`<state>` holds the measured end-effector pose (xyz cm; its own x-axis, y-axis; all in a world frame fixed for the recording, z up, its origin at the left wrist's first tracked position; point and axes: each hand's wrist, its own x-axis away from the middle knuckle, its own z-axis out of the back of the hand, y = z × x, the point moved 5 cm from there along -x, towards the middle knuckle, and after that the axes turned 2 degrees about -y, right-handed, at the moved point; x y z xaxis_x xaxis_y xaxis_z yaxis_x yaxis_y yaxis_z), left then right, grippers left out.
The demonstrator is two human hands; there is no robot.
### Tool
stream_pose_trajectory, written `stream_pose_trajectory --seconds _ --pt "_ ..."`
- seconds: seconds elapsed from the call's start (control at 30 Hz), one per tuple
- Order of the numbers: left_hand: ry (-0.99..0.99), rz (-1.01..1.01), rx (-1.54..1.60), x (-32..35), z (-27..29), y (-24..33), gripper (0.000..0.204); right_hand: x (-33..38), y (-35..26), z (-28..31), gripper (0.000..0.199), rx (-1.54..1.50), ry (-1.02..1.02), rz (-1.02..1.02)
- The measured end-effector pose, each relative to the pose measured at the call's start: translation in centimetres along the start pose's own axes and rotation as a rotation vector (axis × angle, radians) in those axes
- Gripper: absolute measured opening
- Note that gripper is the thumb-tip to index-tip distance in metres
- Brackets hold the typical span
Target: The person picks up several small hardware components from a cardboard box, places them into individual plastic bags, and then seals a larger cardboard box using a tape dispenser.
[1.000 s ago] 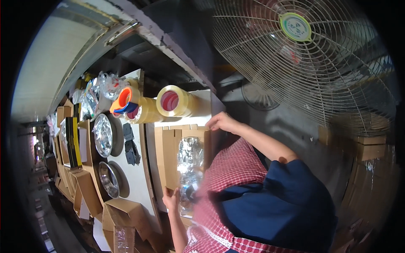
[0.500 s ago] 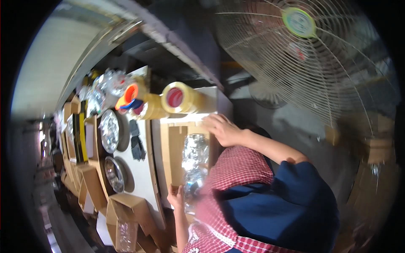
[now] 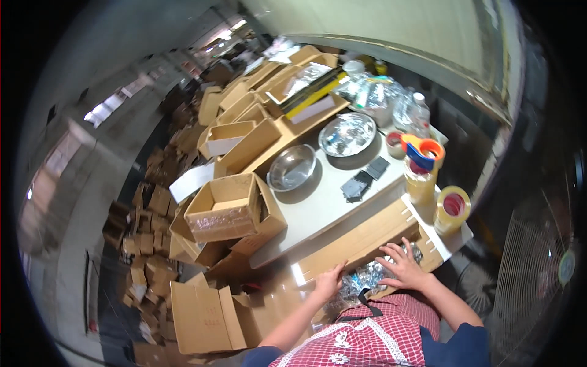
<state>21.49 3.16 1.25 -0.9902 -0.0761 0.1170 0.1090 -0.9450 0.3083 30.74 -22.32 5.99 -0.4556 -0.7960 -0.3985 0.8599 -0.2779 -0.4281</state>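
Note:
A long cardboard box (image 3: 358, 240) lies in front of me with its wide flap folded back towards the table. Shiny pieces in clear plastic wrap (image 3: 365, 278) fill the box. At its left end, my left hand (image 3: 330, 281) is closed on the edge of the box wall. My right hand (image 3: 403, 267) rests over the wrapped pieces near the right end, its fingers spread and holding nothing. The dark strap of my checked apron (image 3: 369, 301) hangs by the box's near side and covers part of the contents.
Beyond the box stands a white table (image 3: 299, 211) with a steel bowl (image 3: 292, 167), a filled bowl (image 3: 347, 134) and dark flat pieces (image 3: 365, 179). Tape rolls (image 3: 451, 211) and an orange-blue tape dispenser (image 3: 423, 151) sit at right. Open cartons (image 3: 223, 208) crowd the left; a fan (image 3: 535, 269) stands right.
My view has swung left, bringing the cartons and table fully in. My right hand has shifted from the box's far end onto the wrapped pieces. My left hand stays at the box edge.

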Motion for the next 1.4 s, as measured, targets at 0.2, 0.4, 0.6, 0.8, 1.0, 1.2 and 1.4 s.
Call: stream_pose_trajectory --seconds 0.2,0.4,0.6,0.8,1.0,1.2,1.4 --pt "-0.023 0.037 0.038 -1.0 -0.1 0.5 0.039 -5.6 4.3 -3.6 0.047 0.364 -0.187 -0.010" --pt "-0.130 -0.001 0.030 -3.5 0.5 -0.6 0.031 -7.6 7.7 -6.9 0.024 0.359 -0.509 -0.162" --pt "-0.093 -0.083 0.045 -2.4 -0.2 0.2 0.045 -5.2 7.1 -6.7 0.016 0.393 -0.277 -0.003" --pt "-0.133 0.037 0.074 -2.5 -1.9 -0.6 0.041 -5.5 6.4 -6.4 0.029 0.236 -0.430 -0.113" --pt "-0.372 -0.008 0.330 1.8 0.2 1.5 0.065 -3.6 3.0 -3.5 0.081 0.006 -0.767 -0.155" --pt "-0.336 -0.304 0.054 5.6 -0.1 1.7 0.080 0.0 3.4 -4.7 0.093 0.101 -0.646 0.094" --pt "-0.183 -0.256 0.003 5.4 0.1 2.7 0.075 0.2 3.4 -4.1 0.089 0.150 -0.576 0.129"
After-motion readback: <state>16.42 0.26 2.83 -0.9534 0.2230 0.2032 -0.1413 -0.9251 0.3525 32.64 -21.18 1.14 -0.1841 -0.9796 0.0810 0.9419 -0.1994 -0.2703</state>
